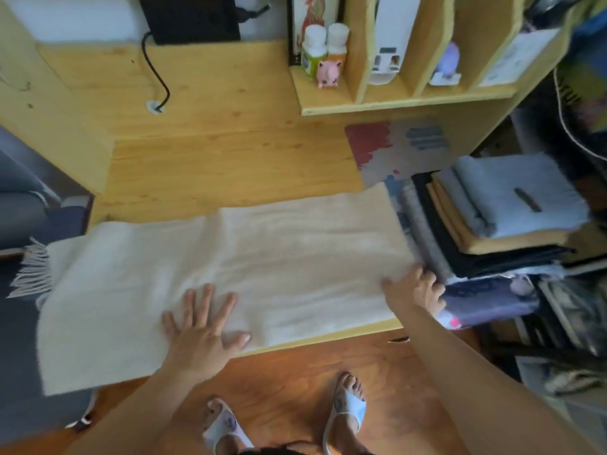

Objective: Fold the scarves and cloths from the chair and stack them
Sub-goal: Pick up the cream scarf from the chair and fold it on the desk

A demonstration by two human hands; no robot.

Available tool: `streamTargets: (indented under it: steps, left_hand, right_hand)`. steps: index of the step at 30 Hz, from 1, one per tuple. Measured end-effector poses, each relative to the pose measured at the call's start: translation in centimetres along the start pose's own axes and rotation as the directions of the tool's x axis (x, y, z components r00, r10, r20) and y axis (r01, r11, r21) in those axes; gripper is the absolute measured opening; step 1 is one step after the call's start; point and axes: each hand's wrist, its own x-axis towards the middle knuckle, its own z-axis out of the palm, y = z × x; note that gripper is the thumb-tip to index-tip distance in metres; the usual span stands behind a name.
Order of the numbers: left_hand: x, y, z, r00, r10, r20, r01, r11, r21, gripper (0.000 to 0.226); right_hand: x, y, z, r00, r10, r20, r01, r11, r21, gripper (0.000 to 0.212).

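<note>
scarf [230,267], cream and long, lies spread flat along the front of the desk [213,165], its left end hanging past the desk edge with a grey fringe [31,274] showing there. left hand [202,326] rests palm down on the scarf near the front edge, fingers straight and fanned apart, thumb out to the right. right hand [415,289] is at the scarf's right end by the near corner, fingers bent over the cloth edge; whether they pinch it or only press on it cannot be told through the blur. just beside that hand, touching the scarf's right end, stands a stack [492,224] of folded cloths on the right of the desk: pale blue on top, tan under it, then black and grey layers. behind the stack a mat [387,149] with red and blue patches lies on the desk. farther back a shelf [407,100] holds two bottles [325,47] and a pink pig [328,73], with upright dividers to the right. a black cable [157,77] runs down the back panel to a white plug. below the desk edge, two feet in pale slippers [348,408] stand on the wooden floor.
</note>
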Motion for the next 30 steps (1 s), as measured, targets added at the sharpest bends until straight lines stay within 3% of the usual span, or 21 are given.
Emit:
streamTargets:
  steps: [2, 4, 7, 10, 12, 14, 16, 19, 23, 26, 28, 30]
  left_hand:
    - [-0.3, -1.3, -0.3, 1.000, 0.006, 0.029, -0.007, 1.000, 0.004, 0.095]
    - [-0.5, -1.6, -0.5, 0.998, 0.018, 0.063, -0.019, 1.000, 0.013, 0.095]
    - [-0.6, -0.8, -0.7, 0.998, 0.031, 0.063, -0.030, 0.999, -0.020, 0.093]
    - [-0.4, -0.6, -1.2, 0.976, 0.050, -0.214, -0.060, 0.997, -0.041, 0.078]
    - [1.0, -1.8, -2.4, 0.888, 0.001, -0.459, -0.029, 0.998, -0.055, 0.062]
    - [3.5, -4.4, -3.0, 0.844, -0.138, -0.518, 0.090, 0.989, -0.117, 0.058]
    - [5.3, -7.0, -2.3, 0.844, -0.208, -0.495, 0.160, 0.978, -0.136, 0.062]
    - [6.3, -8.9, -0.5, 0.873, -0.229, -0.431, 0.193, 0.973, -0.125, 0.063]
    - [6.3, -9.1, -0.1, 0.871, -0.231, -0.433, 0.190, 0.972, -0.136, 0.062]
    - [6.4, -9.3, 0.1, 0.868, -0.228, -0.441, 0.183, 0.973, -0.144, 0.063]
    - [6.5, -9.1, 0.0, 0.877, -0.229, -0.423, 0.181, 0.972, -0.151, 0.064]
    - [6.7, -8.9, -0.5, 0.891, -0.232, -0.391, 0.186, 0.971, -0.151, 0.066]
  right_hand:
    - [-0.4, -0.4, -0.6, 0.998, -0.064, -0.025, 0.062, 0.995, -0.083, 0.086]
    - [-0.8, -1.4, -0.8, 0.958, -0.263, -0.116, 0.241, 0.955, -0.176, 0.079]
    - [-3.5, -5.9, 0.4, 0.802, -0.596, -0.032, 0.577, 0.788, -0.215, 0.069]
    - [-8.2, -12.7, 3.7, 0.566, -0.817, 0.111, 0.821, 0.548, -0.161, 0.064]
    - [-10.6, -16.6, 6.0, 0.466, -0.874, 0.135, 0.882, 0.448, -0.145, 0.063]
    - [-12.0, -20.5, 8.2, 0.413, -0.899, 0.147, 0.908, 0.394, -0.143, 0.061]
    - [-12.9, -23.5, 10.1, 0.381, -0.913, 0.148, 0.921, 0.360, -0.149, 0.061]
    - [-11.6, -24.5, 11.6, 0.408, -0.898, 0.164, 0.908, 0.381, -0.174, 0.062]
    - [-3.3, -18.4, 8.4, 0.603, -0.795, 0.065, 0.783, 0.574, -0.238, 0.064]
    - [5.0, -12.0, 4.4, 0.785, -0.620, 0.018, 0.601, 0.754, -0.263, 0.068]
    - [9.3, -9.3, 1.4, 0.831, -0.556, 0.007, 0.532, 0.792, -0.301, 0.071]
    - [10.6, -8.1, -0.8, 0.826, -0.561, -0.051, 0.522, 0.797, -0.305, 0.068]
